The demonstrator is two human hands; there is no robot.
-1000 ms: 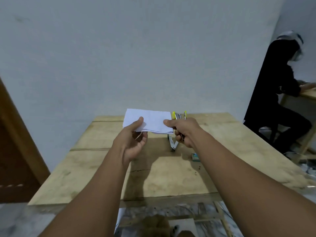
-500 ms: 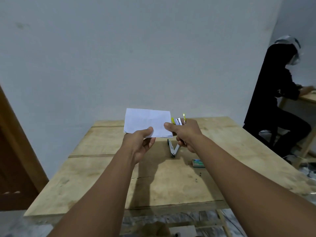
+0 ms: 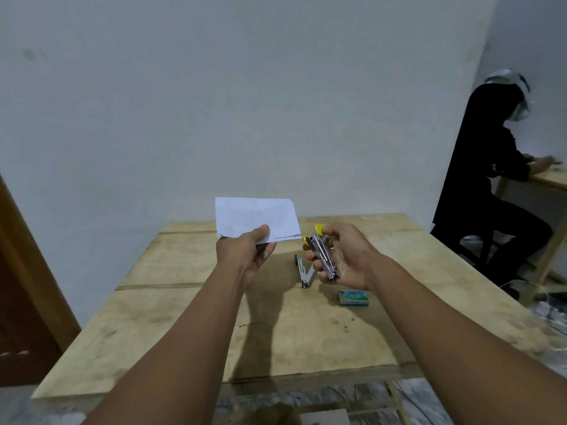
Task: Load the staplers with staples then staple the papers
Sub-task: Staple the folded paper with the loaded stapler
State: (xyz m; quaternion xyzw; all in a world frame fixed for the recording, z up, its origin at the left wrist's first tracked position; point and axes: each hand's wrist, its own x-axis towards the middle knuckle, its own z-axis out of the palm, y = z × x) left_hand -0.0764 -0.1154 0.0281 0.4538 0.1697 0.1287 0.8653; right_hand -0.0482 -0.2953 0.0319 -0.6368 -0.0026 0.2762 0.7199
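Note:
My left hand [image 3: 245, 251] pinches the near edge of a white sheaf of papers [image 3: 256, 217] and holds it up above the wooden table [image 3: 171, 326]. My right hand [image 3: 342, 256] grips a small silver stapler with yellow tips [image 3: 321, 253], a short gap to the right of the papers' corner. A second silver stapler [image 3: 304, 273] lies hinged open on the table below the two hands. A small green box of staples [image 3: 353, 297] sits on the table just right of it.
A few loose staple bits [image 3: 349, 323] lie near the box. A person in dark clothes [image 3: 491, 185] sits at another wooden table [image 3: 552, 179] at the far right. A brown door [image 3: 24, 302] stands at the left. Cables lie on the floor at the right.
The yellow-tipped stapler has come off the papers' right corner and moved a little right and down in my right hand. My left hand still holds the papers up.

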